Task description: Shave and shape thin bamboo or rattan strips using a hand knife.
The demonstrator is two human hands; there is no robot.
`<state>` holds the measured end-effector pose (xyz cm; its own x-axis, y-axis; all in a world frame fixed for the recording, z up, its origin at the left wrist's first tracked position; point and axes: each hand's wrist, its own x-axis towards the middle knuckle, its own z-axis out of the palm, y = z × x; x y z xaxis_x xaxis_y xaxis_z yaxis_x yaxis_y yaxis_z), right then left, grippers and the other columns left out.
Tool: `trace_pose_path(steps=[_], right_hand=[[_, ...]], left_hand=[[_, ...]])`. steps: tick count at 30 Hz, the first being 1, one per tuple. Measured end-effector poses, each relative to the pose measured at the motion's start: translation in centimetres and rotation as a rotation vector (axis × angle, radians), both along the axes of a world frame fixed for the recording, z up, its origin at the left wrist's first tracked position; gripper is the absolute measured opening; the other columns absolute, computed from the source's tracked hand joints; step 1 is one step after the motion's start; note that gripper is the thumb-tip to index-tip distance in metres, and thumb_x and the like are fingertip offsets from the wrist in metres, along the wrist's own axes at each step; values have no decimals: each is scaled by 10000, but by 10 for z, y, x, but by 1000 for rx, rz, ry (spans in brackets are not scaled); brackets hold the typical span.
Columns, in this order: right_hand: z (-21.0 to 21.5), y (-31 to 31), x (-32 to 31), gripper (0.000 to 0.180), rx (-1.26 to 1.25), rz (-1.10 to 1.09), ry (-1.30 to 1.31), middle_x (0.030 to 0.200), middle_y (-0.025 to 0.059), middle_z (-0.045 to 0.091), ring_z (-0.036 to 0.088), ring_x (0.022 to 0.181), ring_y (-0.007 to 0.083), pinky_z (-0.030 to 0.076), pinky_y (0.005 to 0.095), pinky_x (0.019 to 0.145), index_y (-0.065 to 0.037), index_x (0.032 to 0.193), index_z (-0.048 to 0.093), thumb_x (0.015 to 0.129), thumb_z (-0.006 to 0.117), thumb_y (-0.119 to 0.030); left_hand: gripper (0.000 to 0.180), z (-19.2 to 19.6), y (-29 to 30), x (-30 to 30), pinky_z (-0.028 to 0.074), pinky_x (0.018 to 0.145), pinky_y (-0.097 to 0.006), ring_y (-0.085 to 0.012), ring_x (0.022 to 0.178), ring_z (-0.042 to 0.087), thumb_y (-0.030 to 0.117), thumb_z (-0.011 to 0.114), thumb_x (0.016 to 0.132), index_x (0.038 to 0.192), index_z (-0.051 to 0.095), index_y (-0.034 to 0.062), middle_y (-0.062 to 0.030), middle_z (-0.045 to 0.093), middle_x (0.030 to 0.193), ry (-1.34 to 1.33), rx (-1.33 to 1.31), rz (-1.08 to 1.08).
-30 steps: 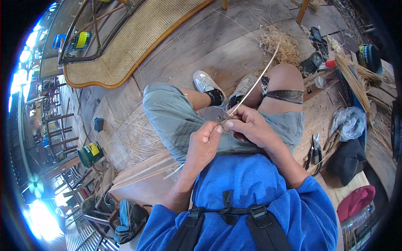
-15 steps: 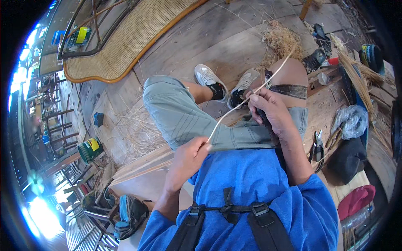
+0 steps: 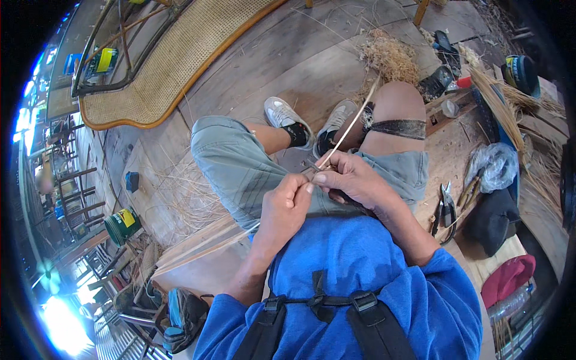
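Observation:
My left hand [image 3: 287, 207] and my right hand [image 3: 350, 178] meet above my lap, fingertips close together. Both pinch a long thin pale cane strip [image 3: 351, 126] that runs up and away over my right knee toward the floor. My right hand also holds a small dark blade or tool [image 3: 312, 164] against the strip; its shape is hard to make out. I sit with grey shorts, white shoes [image 3: 282, 114] on the plank floor, and a dark strap [image 3: 396, 128] around my right thigh.
A woven cane panel [image 3: 180, 60] lies on the floor at upper left. A heap of cane shavings [image 3: 390, 57] sits beyond my knee. Pliers [image 3: 445, 204], a plastic bag [image 3: 495, 168], cane bundles [image 3: 498, 108] and a green tin [image 3: 122, 223] surround me.
My hands were apart half a second ago, left hand drawn back along the strip; now they are together again at my lap, as one second ago.

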<state>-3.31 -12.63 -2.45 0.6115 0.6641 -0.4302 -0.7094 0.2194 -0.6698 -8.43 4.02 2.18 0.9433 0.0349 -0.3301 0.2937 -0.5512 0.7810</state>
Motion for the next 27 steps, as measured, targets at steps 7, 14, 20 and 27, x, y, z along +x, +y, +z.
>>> trace_pose_path(steps=[7, 14, 20, 27], right_hand=[[6, -43, 26, 230, -182, -234, 48, 682, 20, 514, 457, 490, 78, 351, 200, 416, -9, 989, 528, 850, 587, -183], [59, -130, 45, 348, -510, -348, -259, 713, 23, 522, 463, 516, 71, 373, 201, 444, 23, 1104, 504, 830, 598, -170], [81, -135, 44, 345, -347, -860, -381, 706, 17, 527, 498, 612, 86, 418, 229, 506, -19, 1157, 510, 900, 490, -250], [22, -105, 19, 349, -1280, -203, -687, 857, 256, 602, 590, 811, 420, 458, 448, 695, -1, 1011, 516, 897, 459, -326]], left_hand=[[108, 24, 45, -39, 434, 571, -271, -136, 607, 538, 101, 557, 855, 917, 571, 13, -89, 561, 688, 174, 73, -61], [141, -10, -12, 7, 382, 573, -213, -55, 640, 434, 135, 525, 877, 933, 563, 12, 18, 471, 694, 0, -303, -138], [202, -22, -57, 54, 433, 585, -324, -209, 639, 573, 224, 525, 868, 862, 574, 28, -129, 580, 698, 41, -131, -224], [291, -31, -64, 59, 437, 562, -432, -383, 651, 579, 278, 520, 861, 736, 562, 18, -203, 577, 670, -137, 118, -419]])
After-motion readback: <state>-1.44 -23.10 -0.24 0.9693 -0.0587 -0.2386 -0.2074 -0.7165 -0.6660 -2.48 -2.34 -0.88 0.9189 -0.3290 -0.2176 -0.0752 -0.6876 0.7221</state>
